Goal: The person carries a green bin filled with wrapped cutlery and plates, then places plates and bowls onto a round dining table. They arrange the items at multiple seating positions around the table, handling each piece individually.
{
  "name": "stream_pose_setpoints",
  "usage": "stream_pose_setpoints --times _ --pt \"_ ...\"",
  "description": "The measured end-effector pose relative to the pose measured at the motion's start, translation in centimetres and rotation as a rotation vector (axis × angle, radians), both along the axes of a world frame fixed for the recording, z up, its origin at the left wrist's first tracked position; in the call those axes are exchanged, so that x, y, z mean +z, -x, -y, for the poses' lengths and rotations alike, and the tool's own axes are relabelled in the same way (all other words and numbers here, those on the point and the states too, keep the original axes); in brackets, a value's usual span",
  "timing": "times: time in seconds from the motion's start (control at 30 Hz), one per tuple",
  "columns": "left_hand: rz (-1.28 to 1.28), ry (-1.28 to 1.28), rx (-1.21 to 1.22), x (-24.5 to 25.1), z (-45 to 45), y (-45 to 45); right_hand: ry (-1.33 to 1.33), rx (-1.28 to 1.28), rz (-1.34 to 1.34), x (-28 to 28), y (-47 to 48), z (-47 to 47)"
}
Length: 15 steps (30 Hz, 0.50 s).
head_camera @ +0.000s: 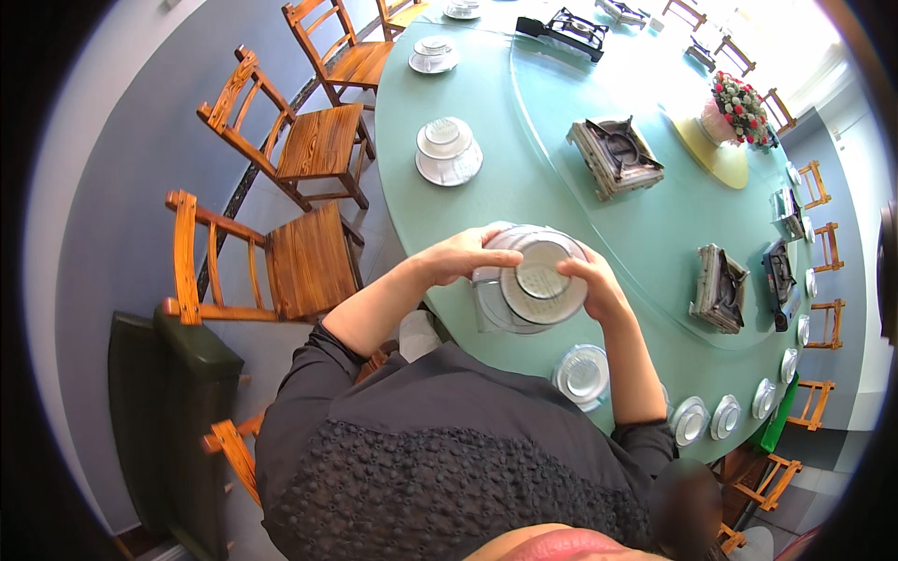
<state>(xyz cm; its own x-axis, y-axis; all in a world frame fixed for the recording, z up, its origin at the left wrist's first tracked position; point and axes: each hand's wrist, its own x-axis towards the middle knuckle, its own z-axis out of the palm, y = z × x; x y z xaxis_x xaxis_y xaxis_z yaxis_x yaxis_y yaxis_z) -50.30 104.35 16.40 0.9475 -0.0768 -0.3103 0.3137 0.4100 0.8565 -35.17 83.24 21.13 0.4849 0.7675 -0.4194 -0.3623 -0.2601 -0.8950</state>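
Between my two hands is a wrapped tableware set, white dishes stacked in clear plastic film with printed writing on it. My left hand grips its left side, thumb laid over the top dish. On the right side my right hand holds it, thumb pressed near the rim of the upper dish. The stack is over the near edge of a round table with a green surface; whether it touches the table cannot be told. Another wrapped set lies on the table close to my right forearm.
A wrapped set and others line the table's rim. The raised glass turntable carries portable gas stoves, one nearest ahead, and a flower arrangement. Wooden chairs stand along the left; a dark green upholstered seat is behind.
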Motion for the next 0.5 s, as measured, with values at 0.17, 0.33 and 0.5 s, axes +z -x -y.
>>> stream_pose_setpoints --times 0.17,0.33,0.5 --pt "-0.048 0.141 0.224 -2.6 -9.1 -0.3 0.108 0.049 -0.143 -1.0 -0.4 -12.3" --pt "0.063 0.263 0.270 -5.7 -15.5 -2.7 0.130 -0.124 -0.147 -2.7 -1.7 -19.0" --pt "0.195 0.624 0.494 -9.0 -22.2 -6.7 0.127 -0.298 0.301 -7.1 -3.6 -21.7"
